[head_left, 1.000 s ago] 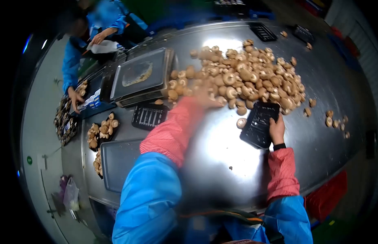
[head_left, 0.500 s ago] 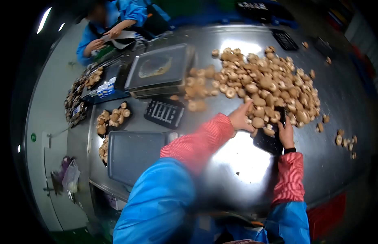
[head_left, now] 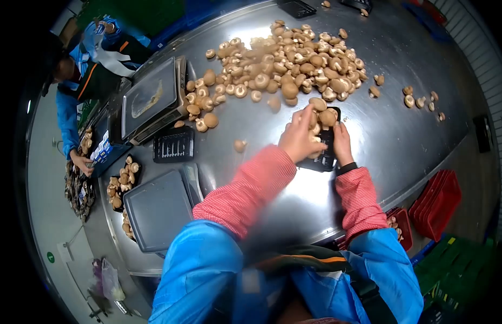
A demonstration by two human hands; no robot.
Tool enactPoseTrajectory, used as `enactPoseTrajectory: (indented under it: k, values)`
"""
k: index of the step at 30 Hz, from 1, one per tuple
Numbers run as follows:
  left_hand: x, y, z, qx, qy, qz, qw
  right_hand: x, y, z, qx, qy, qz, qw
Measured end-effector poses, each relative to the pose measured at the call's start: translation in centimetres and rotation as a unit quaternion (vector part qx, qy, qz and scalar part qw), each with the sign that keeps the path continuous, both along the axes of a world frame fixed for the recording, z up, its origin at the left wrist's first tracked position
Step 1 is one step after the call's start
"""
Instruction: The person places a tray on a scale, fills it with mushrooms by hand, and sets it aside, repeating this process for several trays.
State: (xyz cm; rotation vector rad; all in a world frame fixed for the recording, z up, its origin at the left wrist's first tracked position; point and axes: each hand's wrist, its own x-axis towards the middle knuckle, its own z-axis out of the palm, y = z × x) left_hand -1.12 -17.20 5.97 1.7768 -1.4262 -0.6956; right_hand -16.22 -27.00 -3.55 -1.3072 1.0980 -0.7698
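Left hand (head_left: 297,139): curled round mushrooms (head_left: 327,117) over tray (head_left: 319,163) | right hand (head_left: 342,144): gripping tray's right side | tray: above table (head_left: 407,135) (touching or lifted, cannot tell), nearer the wearer than heap (head_left: 310,67)

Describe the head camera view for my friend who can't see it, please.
A person's left hand curls beside mushrooms over a black tray, while their right hand grips the tray's edge. Beyond lies a big mushroom pile on a shiny metal table.
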Motion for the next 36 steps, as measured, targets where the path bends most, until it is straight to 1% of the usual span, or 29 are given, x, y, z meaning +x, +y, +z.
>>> enactPoseTrajectory:
  k: [2,3,5,8,9,12,13,14,15,16,17,18,19,20,21,22,23,24,26,29,30,31,32,34,36]
  values:
    - [-3.1,1.5,1.2,0.005,-0.174,0.027,0.984,0.5,3.0,1.2,0.061,-0.101,-0.080,0.990]
    - [-4.0,2.3,0.7,-0.018,-0.193,0.022,0.981,0.5,3.9,1.6,0.110,-0.148,-0.084,0.979]
    - [-5.3,4.1,-0.7,-0.062,-0.231,0.013,0.971,0.6,6.2,3.3,0.128,-0.193,-0.097,0.968]
    - [-5.5,7.3,0.7,-0.053,-0.217,-0.052,0.973,0.1,7.8,4.0,0.176,-0.236,-0.112,0.949]
    - [-5.6,8.4,1.3,-0.071,-0.212,-0.065,0.972,-0.1,8.5,4.2,0.197,-0.248,-0.116,0.941]
    - [-4.0,10.8,2.6,-0.097,-0.115,-0.034,0.988,-0.5,10.2,4.8,0.170,-0.305,-0.099,0.932]
    - [-3.1,11.3,1.5,-0.133,-0.064,0.029,0.989,-0.4,10.7,4.4,0.164,-0.309,-0.107,0.931]
    - [-1.9,11.6,0.6,-0.103,0.023,0.084,0.991,-0.3,11.1,3.8,0.156,-0.283,-0.115,0.939]
    - [-0.6,11.8,0.1,-0.072,0.109,0.140,0.981,-0.2,11.5,3.2,0.149,-0.257,-0.121,0.947]
    - [0.4,11.9,0.2,-0.044,0.195,0.195,0.960,0.2,12.0,4.0,0.139,-0.230,-0.126,0.955]
    - [1.0,11.9,0.3,-0.010,0.216,0.189,0.958,0.5,13.2,4.9,0.088,-0.194,-0.100,0.972]
    - [1.7,12.0,0.7,0.024,0.237,0.185,0.953,1.2,13.8,5.1,0.111,-0.211,-0.091,0.967]
    - [2.3,12.4,0.9,0.058,0.259,0.180,0.947,2.0,14.5,4.7,0.075,-0.186,-0.076,0.977]
    - [2.9,12.9,0.9,0.052,0.230,0.171,0.957,2.8,15.2,4.3,0.039,-0.162,-0.060,0.984]
    - [3.5,13.4,0.8,0.045,0.201,0.162,0.965,3.6,16.4,6.7,0.017,-0.148,-0.035,0.988]
    - [4.2,13.8,0.7,0.040,0.171,0.152,0.973,4.4,17.1,7.0,0.011,-0.135,-0.012,0.991]
    - [5.5,14.4,0.2,0.037,0.139,0.166,0.976,5.0,17.9,7.6,0.011,-0.136,0.017,0.990]
    - [6.5,15.4,1.0,0.035,0.156,0.158,0.974,5.6,18.6,8.2,0.011,-0.137,0.046,0.989]
    - [8.8,17.7,3.6,0.028,0.191,0.143,0.971,7.5,20.4,9.2,0.023,-0.153,0.054,0.986]
    - [13.1,21.8,6.2,0.039,0.170,0.140,0.975,9.8,23.3,10.7,0.116,-0.128,0.167,0.971]
    - [14.8,23.5,6.9,0.043,0.158,0.137,0.977,10.7,24.9,12.8,0.163,-0.126,0.187,0.961]
    - [16.4,24.8,7.3,0.023,0.167,0.111,0.979,11.5,25.9,14.0,0.180,-0.128,0.232,0.947]
    - [17.4,26.7,7.9,0.044,0.205,0.116,0.971,12.0,26.8,14.5,0.213,-0.115,0.286,0.927]
    - [20.0,30.0,8.3,0.075,0.146,0.134,0.977,14.0,29.0,15.0,0.227,-0.071,0.326,0.915]
    - [22.2,33.0,8.6,0.096,0.155,0.136,0.974,15.6,31.0,15.1,0.260,-0.061,0.385,0.884]
